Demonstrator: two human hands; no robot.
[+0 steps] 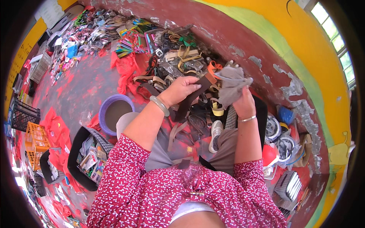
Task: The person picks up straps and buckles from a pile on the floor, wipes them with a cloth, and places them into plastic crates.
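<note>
So the backdrop is a maroon wall (266, 57) with the paint flaking off, and a floor (81, 81) scattered with bits of red plastic sheeting (127, 70). Proper clutter everywhere.

Left grip (185, 89) has a dark brown strap (194, 97) pinched between thumb and fingers, out in front of the knees, slanting up to the right with its lower end hanging free. Right grip (244, 103) is clamped on a bunched grey cloth (229, 86), which sits right by the strap's upper end. There's an orange strip (213, 68) up there too, can't tell if it's attached or just behind.

Under and past that is a heap of belts and straps (186, 57), with a white-soled shoe (216, 135) planted on the near side. A purple bucket (102, 114) of murky liquid stands just beside the left knee, then a black bin of packages (72, 161) and an orange crate (36, 142) further left.

What could go wrong, imo: that left pinch is only partway along the strap, so a hard tug from the cloth side could slide it loose. The dangling end could also snag in the heap and drag other belts along. And the bucket's the big one: if that knee swings outward, I'd bet on dirty liquid all over the floor.
</note>
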